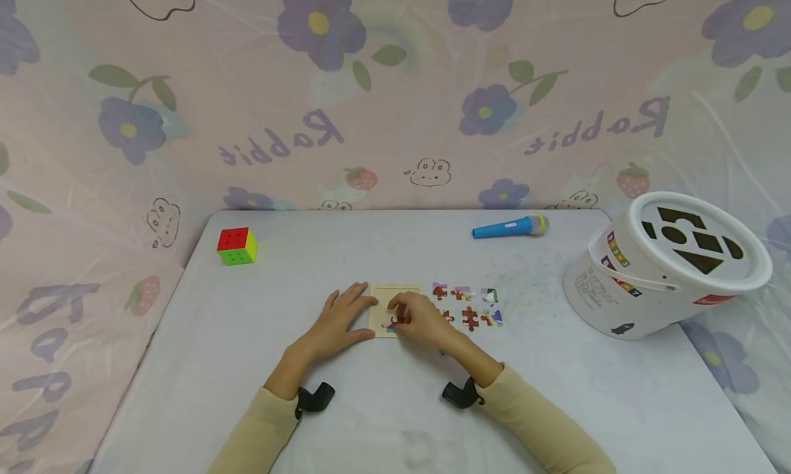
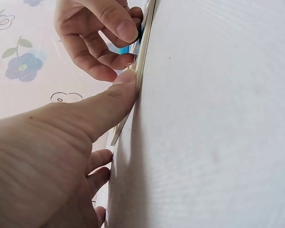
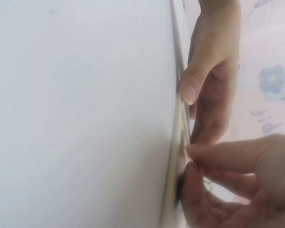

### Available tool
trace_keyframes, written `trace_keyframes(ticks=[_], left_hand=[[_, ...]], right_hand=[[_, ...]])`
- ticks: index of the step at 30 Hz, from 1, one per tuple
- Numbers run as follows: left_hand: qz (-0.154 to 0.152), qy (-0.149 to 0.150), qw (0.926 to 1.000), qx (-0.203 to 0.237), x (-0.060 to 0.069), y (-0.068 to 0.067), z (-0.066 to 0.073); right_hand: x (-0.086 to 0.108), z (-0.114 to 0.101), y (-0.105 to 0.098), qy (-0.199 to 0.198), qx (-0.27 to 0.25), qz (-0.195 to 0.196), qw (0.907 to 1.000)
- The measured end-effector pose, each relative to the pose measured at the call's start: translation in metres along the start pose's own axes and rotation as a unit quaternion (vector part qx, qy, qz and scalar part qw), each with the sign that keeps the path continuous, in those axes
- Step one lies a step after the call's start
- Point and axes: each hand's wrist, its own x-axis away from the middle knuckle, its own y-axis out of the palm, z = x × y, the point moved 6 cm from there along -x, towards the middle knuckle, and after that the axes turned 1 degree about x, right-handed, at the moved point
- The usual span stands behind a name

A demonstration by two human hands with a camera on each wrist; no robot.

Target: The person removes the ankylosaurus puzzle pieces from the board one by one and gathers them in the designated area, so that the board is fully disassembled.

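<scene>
A shallow wooden puzzle tray [image 1: 384, 292] lies flat at the table's middle, with colourful jigsaw pieces [image 1: 389, 325] in its lower part. My left hand [image 1: 338, 325] spreads its fingers at the tray's left side; its thumb touches the tray edge in the left wrist view. Over the tray, my right hand [image 1: 423, 321] curls its fingers and pinches a jigsaw piece [image 1: 400, 312], mostly hidden by the fingers. In the right wrist view, that hand's thumb and forefinger [image 3: 194, 178] come together close above the tray's rim. More loose jigsaw pieces [image 1: 470, 318] lie in rows right of the tray.
A red, yellow and green puzzle cube [image 1: 236, 246] sits at the back left. Toward the back right lies a blue toy microphone [image 1: 508, 227]. A white lidded bucket [image 1: 618, 288] with shape cutouts stands on the right. Patterned cloth [image 1: 395, 117] hangs behind the table.
</scene>
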Motion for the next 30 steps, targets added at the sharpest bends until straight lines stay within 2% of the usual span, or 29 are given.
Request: trace_keyframes(ticks=[4,15,19,24,27,30], left_hand=[[0.001,0.001,1.0,0.004,0.001,-0.001,0.0],[0.005,0.006,0.9999,0.006,0.001,-0.001,0.0],[0.003,0.006,1.0,0.006,0.001,-0.001,0.0],[0.0,0.005,1.0,0.007,0.0,0.0,0.0],[0.0,0.005,1.0,0.005,0.0,0.001,-0.001],[0.0,0.005,1.0,0.003,-0.001,0.003,-0.003]], right_hand=[[0.001,-0.001,0.001,-0.002,0.006,-0.001,1.0],[-0.001,0.0,0.001,0.008,0.014,-0.043,0.9989],[-0.002,0.003,-0.001,-0.001,-0.019,-0.043,0.9989],[-0.003,0.015,-0.007,0.004,-0.1,-0.02,0.9948],[-0.002,0.018,-0.017,0.012,-0.137,-0.001,0.9904],[0.005,0.018,-0.033,0.014,-0.141,0.007,0.9899]])
